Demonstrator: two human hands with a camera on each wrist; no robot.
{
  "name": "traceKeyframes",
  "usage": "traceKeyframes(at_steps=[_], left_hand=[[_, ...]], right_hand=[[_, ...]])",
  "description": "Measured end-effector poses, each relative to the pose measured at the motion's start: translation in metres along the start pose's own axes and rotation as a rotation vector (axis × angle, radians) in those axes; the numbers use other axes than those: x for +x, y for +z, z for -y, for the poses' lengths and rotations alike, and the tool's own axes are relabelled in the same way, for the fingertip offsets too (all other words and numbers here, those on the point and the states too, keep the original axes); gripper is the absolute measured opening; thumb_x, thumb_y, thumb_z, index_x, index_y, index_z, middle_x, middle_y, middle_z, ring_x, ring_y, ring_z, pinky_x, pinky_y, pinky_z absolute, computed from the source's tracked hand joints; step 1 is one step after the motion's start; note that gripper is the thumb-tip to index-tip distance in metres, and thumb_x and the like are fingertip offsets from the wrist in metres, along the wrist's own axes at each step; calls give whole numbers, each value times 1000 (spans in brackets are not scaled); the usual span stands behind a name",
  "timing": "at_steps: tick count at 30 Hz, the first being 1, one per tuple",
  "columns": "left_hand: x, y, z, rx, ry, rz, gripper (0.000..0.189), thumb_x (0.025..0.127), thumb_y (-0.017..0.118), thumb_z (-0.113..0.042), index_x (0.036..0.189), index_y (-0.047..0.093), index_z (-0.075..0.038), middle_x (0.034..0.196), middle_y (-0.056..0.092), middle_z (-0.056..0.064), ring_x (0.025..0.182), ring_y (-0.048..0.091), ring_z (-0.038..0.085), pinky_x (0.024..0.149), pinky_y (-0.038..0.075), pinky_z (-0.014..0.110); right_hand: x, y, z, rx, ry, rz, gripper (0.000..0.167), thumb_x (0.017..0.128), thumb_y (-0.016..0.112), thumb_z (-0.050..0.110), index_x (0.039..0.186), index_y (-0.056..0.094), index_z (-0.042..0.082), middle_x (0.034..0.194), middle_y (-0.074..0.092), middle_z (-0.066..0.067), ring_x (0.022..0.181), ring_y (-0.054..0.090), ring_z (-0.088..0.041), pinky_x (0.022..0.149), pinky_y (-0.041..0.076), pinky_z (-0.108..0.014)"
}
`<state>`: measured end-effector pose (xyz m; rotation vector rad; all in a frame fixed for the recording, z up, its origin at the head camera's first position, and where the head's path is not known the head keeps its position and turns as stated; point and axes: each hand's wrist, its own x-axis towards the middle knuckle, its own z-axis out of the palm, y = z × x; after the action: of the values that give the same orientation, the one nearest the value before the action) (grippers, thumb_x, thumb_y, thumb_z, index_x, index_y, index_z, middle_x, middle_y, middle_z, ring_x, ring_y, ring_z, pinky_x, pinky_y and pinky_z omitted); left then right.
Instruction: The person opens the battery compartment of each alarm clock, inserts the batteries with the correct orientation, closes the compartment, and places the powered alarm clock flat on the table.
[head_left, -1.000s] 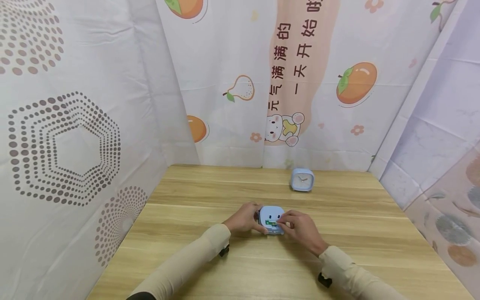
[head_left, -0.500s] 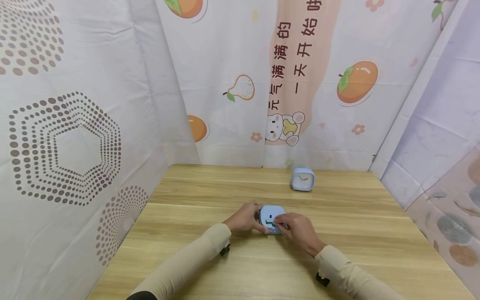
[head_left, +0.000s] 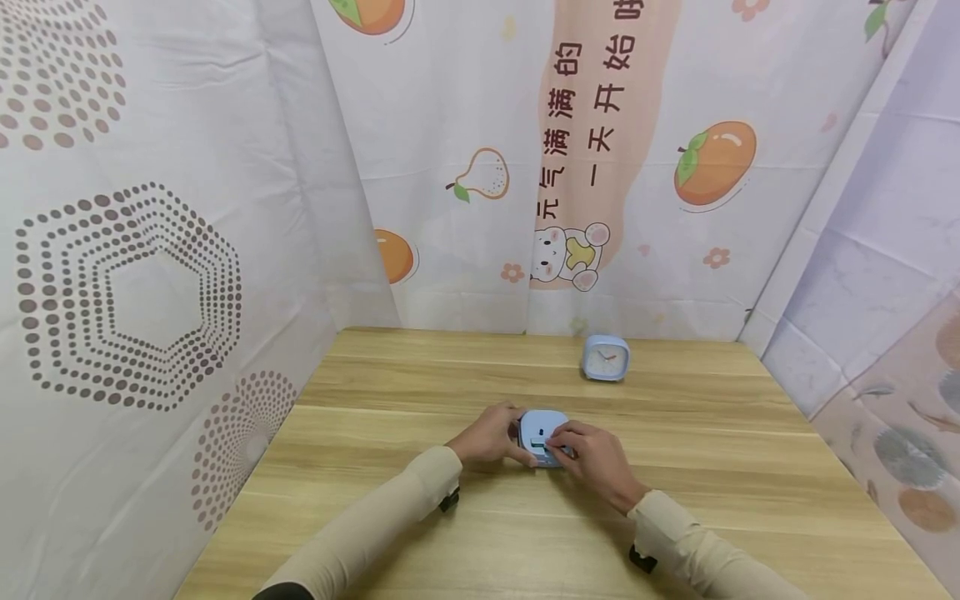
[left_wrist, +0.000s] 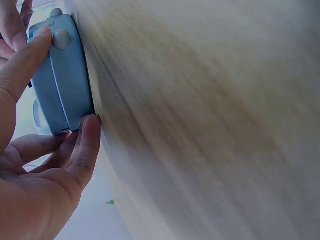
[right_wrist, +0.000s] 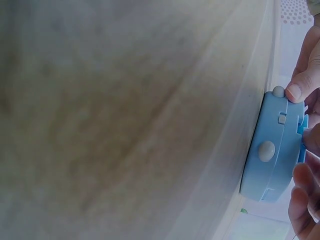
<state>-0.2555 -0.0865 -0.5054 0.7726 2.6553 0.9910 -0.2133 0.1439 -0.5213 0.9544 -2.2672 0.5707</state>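
A light blue alarm clock (head_left: pixel 532 421) lies face down on the wooden table, its back up and its battery slot uncovered. Part of a green battery (head_left: pixel 537 444) shows in the slot. My left hand (head_left: pixel 489 435) holds the clock by its left side, thumb at the near edge and fingers at the far one. From the right, my right hand (head_left: pixel 597 460) pinches at the battery's right end, its fingertips covering that part of the slot. Two round grey feet stick out of the clock's side (right_wrist: pixel 275 160) in the right wrist view.
A second light blue clock (head_left: pixel 606 360) stands upright toward the back of the table (head_left: pixel 450 367), its face forward. Printed curtains (head_left: pixel 450 100) rise behind the table and along both sides.
The right hand's fingertips have shifted left over the slot, hiding more of the battery and the back's right side. The left hand and clock have stayed in place.
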Motion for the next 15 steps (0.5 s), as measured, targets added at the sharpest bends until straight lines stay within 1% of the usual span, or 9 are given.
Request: traceKeyframes(at_steps=[3, 11, 15], left_hand=[[1, 0, 0, 6, 6, 0, 86, 72, 95, -42, 141, 60, -4, 113, 59, -2, 97, 58, 7, 85, 52, 24], [1, -2, -1, 10, 8, -2, 89, 72, 94, -42, 143, 58, -2, 113, 58, -2, 97, 58, 9, 84, 52, 23], [0, -1, -1, 6, -1, 3, 88, 72, 94, -42, 143, 58, -3, 113, 58, -2, 98, 59, 10, 84, 52, 23]], right_hand=[[0, -1, 0, -10, 11, 25, 14, 77, 91, 13, 84, 79, 17, 93, 72, 7, 76, 68, -8, 63, 57, -29], [10, -11, 2, -3, 101, 178, 6, 83, 87, 16, 87, 82, 18, 100, 71, 6, 83, 69, -11, 67, 58, -32], [12, -13, 5, -8, 109, 221, 4, 83, 85, 18, 85, 82, 18, 102, 71, 5, 78, 67, -10, 63, 56, -30]])
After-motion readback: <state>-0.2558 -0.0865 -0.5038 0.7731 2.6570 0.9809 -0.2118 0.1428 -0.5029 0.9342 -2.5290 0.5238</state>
